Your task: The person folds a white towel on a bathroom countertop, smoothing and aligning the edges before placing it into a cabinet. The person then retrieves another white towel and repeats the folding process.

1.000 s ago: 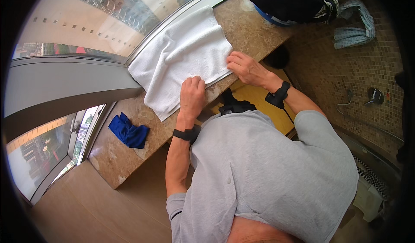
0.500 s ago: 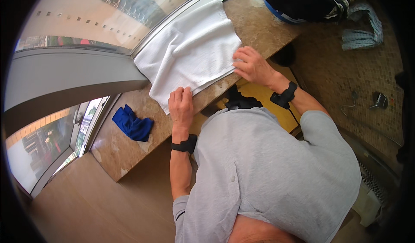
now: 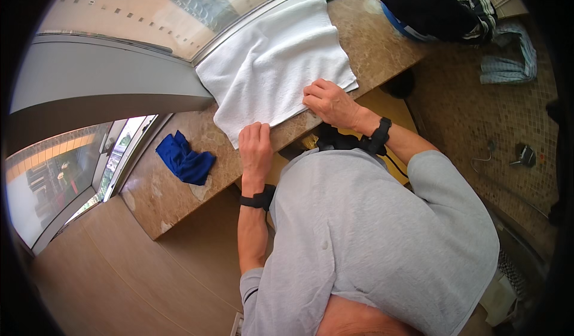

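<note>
A white towel (image 3: 281,61) lies spread on the brown stone ledge by the window, with a few soft creases running across it. At its near left edge, my left hand (image 3: 256,147) has its fingers curled and closed on the cloth. My right hand (image 3: 327,102) pinches the near edge farther right, a little in from the towel's right corner. The fingertips of both hands are partly hidden by the cloth and the knuckles. To the left of the towel sits a crumpled dark blue cloth (image 3: 185,159), apart from both hands.
The stone ledge (image 3: 373,49) ends in a near edge just before my body. At its far right stands a blue basin (image 3: 399,22) heaped with dark clothes (image 3: 427,7). A grey-green cloth (image 3: 508,67) lies beyond, over the tiled floor (image 3: 454,102). A window frame (image 3: 107,75) borders the left.
My right hand has moved left along the towel's near edge, away from the right corner, and its fingers have closed. My left hand stays at the near left edge. The view has shifted slightly.
</note>
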`<action>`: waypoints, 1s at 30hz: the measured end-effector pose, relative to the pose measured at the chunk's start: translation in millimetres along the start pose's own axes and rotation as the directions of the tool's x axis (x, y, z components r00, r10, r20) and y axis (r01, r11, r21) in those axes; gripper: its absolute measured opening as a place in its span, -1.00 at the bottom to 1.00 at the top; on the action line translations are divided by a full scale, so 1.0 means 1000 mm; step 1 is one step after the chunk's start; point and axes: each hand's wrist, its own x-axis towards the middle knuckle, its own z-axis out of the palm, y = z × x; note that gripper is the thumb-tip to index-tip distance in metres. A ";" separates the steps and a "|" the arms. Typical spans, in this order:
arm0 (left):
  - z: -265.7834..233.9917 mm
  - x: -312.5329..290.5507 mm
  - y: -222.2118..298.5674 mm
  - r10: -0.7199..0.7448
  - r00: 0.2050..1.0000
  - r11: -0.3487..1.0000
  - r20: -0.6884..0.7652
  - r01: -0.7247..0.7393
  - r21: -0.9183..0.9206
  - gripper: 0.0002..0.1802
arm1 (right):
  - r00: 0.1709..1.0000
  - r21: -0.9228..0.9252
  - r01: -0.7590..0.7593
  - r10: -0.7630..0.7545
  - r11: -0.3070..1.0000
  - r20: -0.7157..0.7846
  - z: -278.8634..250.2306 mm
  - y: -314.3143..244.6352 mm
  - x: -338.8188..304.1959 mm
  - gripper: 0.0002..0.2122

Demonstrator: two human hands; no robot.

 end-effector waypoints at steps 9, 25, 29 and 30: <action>-0.010 -0.022 -0.030 -0.064 0.995 0.989 -0.073 0.073 0.127 -0.70 | 0.999 0.032 0.023 -0.024 0.999 0.027 -0.003 0.002 0.005 -0.82; -0.042 -0.028 0.016 -0.104 0.984 0.985 -0.143 0.122 0.124 -0.80 | 0.974 0.051 0.069 -0.078 0.996 0.212 -0.017 0.014 -0.009 -0.89; -0.037 -0.034 0.010 -0.148 0.989 0.986 0.020 0.146 0.082 -0.85 | 0.960 0.064 0.026 -0.043 0.998 0.278 -0.020 0.012 -0.013 -0.96; -0.035 -0.037 0.008 -0.167 0.982 0.985 0.092 0.161 0.068 -0.85 | 0.948 0.120 0.001 -0.039 0.993 0.315 -0.023 0.013 -0.012 -0.98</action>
